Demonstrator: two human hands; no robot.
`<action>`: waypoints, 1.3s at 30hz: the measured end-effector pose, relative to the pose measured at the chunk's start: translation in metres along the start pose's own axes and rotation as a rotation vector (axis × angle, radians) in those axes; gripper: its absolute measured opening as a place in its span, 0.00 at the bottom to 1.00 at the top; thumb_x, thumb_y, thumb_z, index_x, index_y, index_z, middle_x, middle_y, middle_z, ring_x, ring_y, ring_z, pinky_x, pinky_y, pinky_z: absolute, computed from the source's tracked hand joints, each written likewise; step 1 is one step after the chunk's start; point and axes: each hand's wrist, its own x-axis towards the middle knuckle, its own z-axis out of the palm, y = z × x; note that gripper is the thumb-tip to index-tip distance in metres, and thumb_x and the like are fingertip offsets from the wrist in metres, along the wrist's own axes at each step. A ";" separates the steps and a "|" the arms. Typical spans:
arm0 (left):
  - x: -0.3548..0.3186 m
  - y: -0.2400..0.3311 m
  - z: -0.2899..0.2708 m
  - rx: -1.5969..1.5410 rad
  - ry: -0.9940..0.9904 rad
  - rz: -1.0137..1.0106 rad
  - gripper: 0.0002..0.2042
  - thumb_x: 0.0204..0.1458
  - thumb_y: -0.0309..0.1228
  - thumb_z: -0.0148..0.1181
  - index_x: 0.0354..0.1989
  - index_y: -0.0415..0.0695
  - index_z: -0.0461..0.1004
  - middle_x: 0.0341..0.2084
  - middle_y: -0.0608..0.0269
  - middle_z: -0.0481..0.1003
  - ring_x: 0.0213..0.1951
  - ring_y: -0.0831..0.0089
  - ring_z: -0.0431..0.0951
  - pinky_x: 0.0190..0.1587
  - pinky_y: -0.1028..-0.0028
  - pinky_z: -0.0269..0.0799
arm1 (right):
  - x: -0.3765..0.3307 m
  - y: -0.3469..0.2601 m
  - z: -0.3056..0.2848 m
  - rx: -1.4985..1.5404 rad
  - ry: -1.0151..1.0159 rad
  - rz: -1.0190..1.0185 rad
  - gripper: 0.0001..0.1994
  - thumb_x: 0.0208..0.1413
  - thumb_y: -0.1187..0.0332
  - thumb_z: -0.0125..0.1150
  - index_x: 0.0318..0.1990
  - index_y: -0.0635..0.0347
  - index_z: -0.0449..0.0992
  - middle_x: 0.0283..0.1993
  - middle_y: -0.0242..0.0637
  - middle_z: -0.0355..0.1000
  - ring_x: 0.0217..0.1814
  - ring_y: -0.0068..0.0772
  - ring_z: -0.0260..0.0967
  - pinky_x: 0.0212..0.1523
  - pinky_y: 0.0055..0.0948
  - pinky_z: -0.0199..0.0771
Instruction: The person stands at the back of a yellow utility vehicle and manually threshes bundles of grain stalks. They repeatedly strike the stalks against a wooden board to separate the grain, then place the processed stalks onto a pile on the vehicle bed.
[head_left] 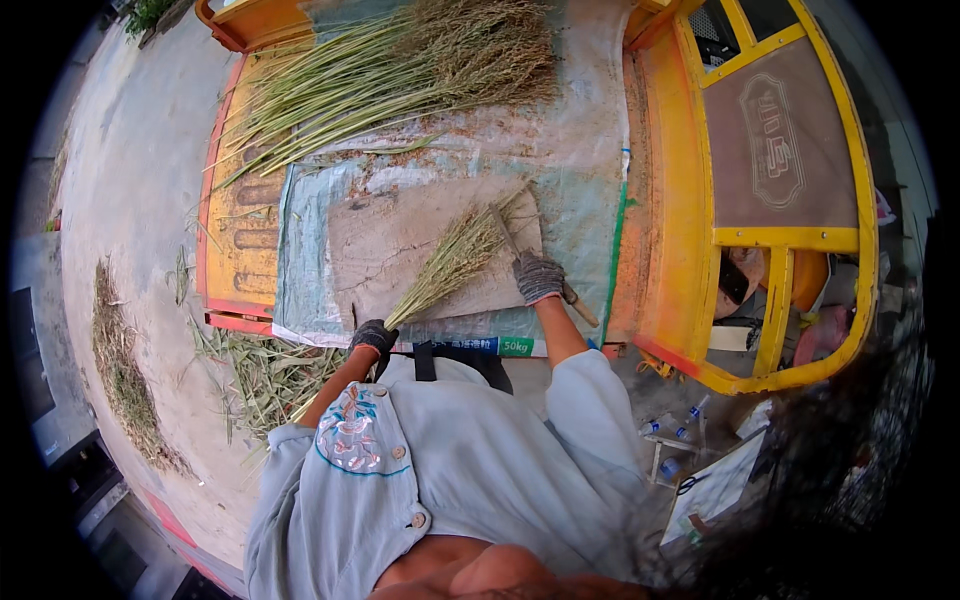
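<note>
My left hand (pixel 374 337), in a dark glove, is closed around the stalk end of a small bunch of grain stalks (pixel 450 252). The seed heads fan out up and to the right over a worn grey-brown board (pixel 375 240). My right hand (pixel 539 277), in a grey knitted glove, grips a long, narrow tool (pixel 505 230). Its wooden handle end sticks out below the hand, toward me. The tool's far part lies along the right side of the seed heads; whether it presses on them I cannot tell.
A large pile of cut stalks with brown seed heads (pixel 400 80) lies on the far side of the sheet-covered yellow cart bed (pixel 250 250). Yellow railing (pixel 785 238) stands at right. Leafy stalk scraps (pixel 270 380) lie on the ground at left, a white board (pixel 715 487) at lower right.
</note>
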 end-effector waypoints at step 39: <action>0.014 -0.029 0.000 -0.726 -0.749 -0.128 0.16 0.47 0.46 0.60 0.23 0.45 0.74 0.12 0.67 0.66 0.14 0.76 0.62 0.17 0.73 0.58 | -0.073 -0.089 0.032 -0.065 -0.100 -0.693 0.17 0.53 0.50 0.48 0.31 0.54 0.73 0.26 0.45 0.73 0.29 0.47 0.72 0.32 0.47 0.68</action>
